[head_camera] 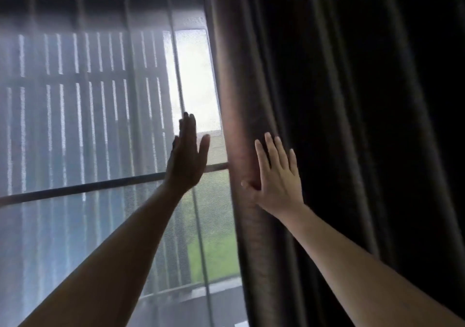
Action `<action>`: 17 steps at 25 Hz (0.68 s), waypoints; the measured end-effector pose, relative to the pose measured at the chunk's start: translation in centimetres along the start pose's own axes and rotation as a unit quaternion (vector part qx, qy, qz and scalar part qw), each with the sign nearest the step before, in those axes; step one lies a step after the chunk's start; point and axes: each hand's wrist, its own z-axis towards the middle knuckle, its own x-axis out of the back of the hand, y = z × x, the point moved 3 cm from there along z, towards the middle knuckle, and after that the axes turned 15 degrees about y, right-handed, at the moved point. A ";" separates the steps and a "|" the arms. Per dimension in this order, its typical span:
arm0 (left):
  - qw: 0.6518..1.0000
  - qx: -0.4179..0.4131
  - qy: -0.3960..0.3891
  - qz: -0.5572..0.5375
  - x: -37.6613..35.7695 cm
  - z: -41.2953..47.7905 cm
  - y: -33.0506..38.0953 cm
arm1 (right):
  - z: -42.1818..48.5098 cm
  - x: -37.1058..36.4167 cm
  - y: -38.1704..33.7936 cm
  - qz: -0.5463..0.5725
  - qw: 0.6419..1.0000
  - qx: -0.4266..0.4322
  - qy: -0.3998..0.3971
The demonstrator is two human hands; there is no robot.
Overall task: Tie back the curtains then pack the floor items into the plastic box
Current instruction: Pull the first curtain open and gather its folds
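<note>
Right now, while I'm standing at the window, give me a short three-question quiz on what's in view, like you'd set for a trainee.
1. True or false: the left hand grips the curtain.
2. Pick one. The right hand is: A) laid with straight fingers on the curtain's edge fold; B) closed round a tie-back; C) hanging at the person's side.
3. One word: on which side of the view is the uncovered window?

Key
1. False. It is raised with straight fingers in front of the window, apart from the curtain.
2. A.
3. Left.
</note>
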 end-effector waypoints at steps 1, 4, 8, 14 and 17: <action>1.000 -0.001 -0.012 -0.023 -1.8 -0.4 1.2 | -0.9 -0.2 1.3 -0.017 1.000 -0.018 -0.002; 0.994 -0.001 -0.034 -0.105 -6.7 -0.6 4.8 | -2.6 -1.1 5.1 -0.056 0.995 -0.084 0.009; 0.990 -0.044 -0.054 -0.126 -13.4 0.2 10.6 | -2.7 -1.3 11.3 -0.116 0.982 -0.141 0.041; 0.978 -0.046 -0.065 -0.193 -22.0 2.6 18.2 | -0.6 0.0 20.0 -0.201 0.963 -0.166 0.061; 0.962 -0.047 -0.076 -0.259 -25.2 3.9 21.2 | -1.2 0.2 22.7 -0.237 0.954 -0.178 0.051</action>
